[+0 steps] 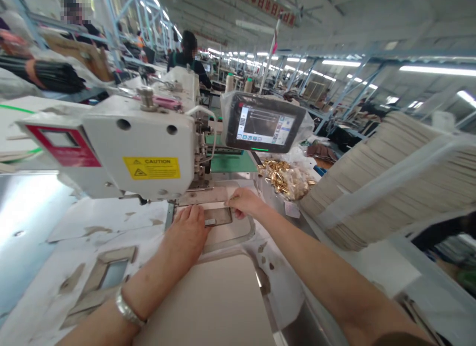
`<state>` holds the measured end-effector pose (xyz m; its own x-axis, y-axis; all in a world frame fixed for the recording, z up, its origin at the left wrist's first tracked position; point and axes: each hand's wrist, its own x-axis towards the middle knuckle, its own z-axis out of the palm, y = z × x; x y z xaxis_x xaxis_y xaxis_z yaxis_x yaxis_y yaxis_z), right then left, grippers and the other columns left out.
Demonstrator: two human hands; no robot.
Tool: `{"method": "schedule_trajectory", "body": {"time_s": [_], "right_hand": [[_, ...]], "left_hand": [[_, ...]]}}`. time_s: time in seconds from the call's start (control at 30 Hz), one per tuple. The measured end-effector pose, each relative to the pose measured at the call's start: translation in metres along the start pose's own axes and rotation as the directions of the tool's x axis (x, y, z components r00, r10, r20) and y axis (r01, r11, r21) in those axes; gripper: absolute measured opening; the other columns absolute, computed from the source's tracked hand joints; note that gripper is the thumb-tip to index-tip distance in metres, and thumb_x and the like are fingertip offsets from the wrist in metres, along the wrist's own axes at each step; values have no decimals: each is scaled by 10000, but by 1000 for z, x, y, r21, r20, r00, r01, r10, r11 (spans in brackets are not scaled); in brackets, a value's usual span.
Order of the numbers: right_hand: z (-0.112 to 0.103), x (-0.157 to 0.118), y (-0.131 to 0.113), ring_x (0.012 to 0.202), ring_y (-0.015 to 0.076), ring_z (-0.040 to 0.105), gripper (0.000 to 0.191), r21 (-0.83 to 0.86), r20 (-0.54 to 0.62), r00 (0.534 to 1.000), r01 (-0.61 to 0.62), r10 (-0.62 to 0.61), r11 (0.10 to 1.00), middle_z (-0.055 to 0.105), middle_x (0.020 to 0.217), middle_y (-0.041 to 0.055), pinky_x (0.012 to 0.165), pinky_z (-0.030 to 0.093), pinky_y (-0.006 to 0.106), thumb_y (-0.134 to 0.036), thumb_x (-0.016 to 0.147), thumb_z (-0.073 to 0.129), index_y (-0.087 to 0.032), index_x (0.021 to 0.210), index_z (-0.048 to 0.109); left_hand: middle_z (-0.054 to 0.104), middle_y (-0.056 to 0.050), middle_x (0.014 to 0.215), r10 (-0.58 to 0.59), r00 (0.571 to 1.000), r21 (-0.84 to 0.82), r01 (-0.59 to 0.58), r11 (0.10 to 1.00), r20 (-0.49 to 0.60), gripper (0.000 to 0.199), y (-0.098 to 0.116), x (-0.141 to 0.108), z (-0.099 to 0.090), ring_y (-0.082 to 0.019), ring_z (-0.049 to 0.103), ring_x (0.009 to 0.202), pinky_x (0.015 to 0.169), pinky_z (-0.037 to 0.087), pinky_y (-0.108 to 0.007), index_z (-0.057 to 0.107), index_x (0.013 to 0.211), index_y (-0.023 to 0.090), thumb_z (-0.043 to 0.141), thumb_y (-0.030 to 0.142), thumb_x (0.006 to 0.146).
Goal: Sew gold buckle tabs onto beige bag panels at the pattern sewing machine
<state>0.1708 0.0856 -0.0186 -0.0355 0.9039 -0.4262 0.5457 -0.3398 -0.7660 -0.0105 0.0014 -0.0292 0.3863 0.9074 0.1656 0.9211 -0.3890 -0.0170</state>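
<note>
Under the head of a white sewing machine lies a flat beige panel with a rectangular framed opening. My left hand rests flat on the panel's left part, fingers stretched forward beside the opening. At the opening's right end my right hand has its fingers pinched together at the upper edge; what lies between them is too small to make out. A small metal piece shows inside the opening, next to my left hand. Nearer to me lies a larger beige panel, partly under my left forearm.
A lit control screen stands behind the panel. Gold metal parts in clear plastic lie to its right, beside a tall stack of beige pieces. A taped cardboard frame is at left. A person sits further back.
</note>
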Motion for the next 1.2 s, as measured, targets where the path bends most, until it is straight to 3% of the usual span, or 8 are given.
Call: {"method": "schedule_trajectory", "body": {"time_s": [0.23,0.47,0.57,0.83,1.07,1.2], "right_hand": [[0,1,2,323,112,512,265,10,20,1000,2,-3,1000,545,405,-26,349,464,208,-169,768,708,-175,590,511],[-5,-8,-2,347,108,538,209,42,53,998,-20,18,999,557,428,-34,375,454,191,-75,784,600,-173,620,515],[-7,-10,0,346,107,537,198,77,43,999,-22,19,997,570,439,-31,373,441,191,-56,763,600,-170,622,523],[-5,-8,7,333,96,531,164,83,8,1000,-2,1,997,572,444,-44,364,420,174,-75,781,612,-169,678,526],[-4,-6,8,341,97,544,216,28,-1,1000,23,-23,999,567,422,-37,362,418,162,-101,793,620,-175,626,505],[-2,0,11,343,109,553,208,5,-7,999,42,-42,999,576,425,-29,360,434,176,-95,771,620,-179,608,519]], "left_hand": [[608,-194,1228,88,996,-116,-87,989,10,363,24,20,4,-276,544,1179,1035,421,-432,564,1211,46,491,186,884],[589,-177,1248,98,995,-130,-97,987,-3,429,44,30,10,-265,515,1204,1041,400,-417,514,1266,56,498,275,898],[609,-175,1183,69,998,-126,-69,990,-2,432,37,23,6,-282,542,1150,1006,422,-435,540,1228,60,495,345,907],[606,-185,1191,-92,995,7,92,996,-29,492,-10,-17,-5,-305,568,1102,972,453,-432,527,1258,40,455,398,928],[614,-180,1137,-130,988,-1,131,991,-88,426,-6,-21,-4,-286,571,1067,923,474,-418,551,1208,56,452,354,919],[609,-173,1051,-236,966,103,247,964,-107,418,-4,-27,-11,-322,566,967,793,481,-447,601,1101,94,423,426,919]]}}
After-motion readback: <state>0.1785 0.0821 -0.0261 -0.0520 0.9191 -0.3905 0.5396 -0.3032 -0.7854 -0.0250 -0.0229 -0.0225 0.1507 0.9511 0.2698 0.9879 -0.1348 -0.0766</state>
